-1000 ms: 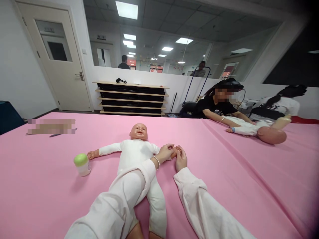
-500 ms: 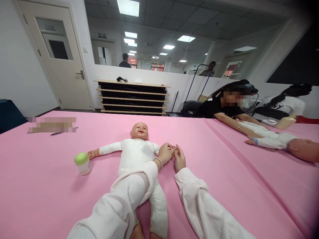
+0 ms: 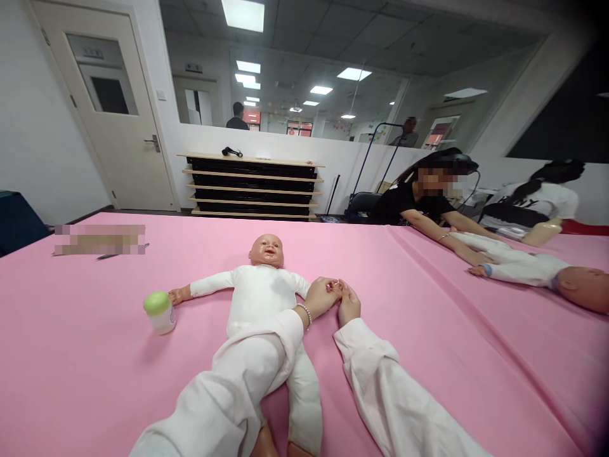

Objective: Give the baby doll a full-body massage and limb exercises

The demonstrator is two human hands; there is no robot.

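Note:
A baby doll [image 3: 262, 293] in a white cloth body lies on its back, face up, with its arms spread. My left hand [image 3: 322, 297], a beaded bracelet on its wrist, reaches across the doll and closes on the doll's hand at the right of the picture. Fingers pinched, my right hand [image 3: 350, 304] meets it at the doll's small fingers. Both hands largely hide the doll's hand. Beside the doll's other hand stands a small jar [image 3: 160, 314] with a green lid.
Pink cloth [image 3: 419, 330] covers the table. A blurred-out object [image 3: 99, 240] lies at the far left. On the right, a co-worker [image 3: 413, 197] leans over another doll [image 3: 523, 260], with a second person [image 3: 533, 197] behind. A shelf [image 3: 252, 184] stands beyond the table.
My hands have shifted slightly right, still together at the doll's hand. The co-worker has moved a little to the left. The jar stays put.

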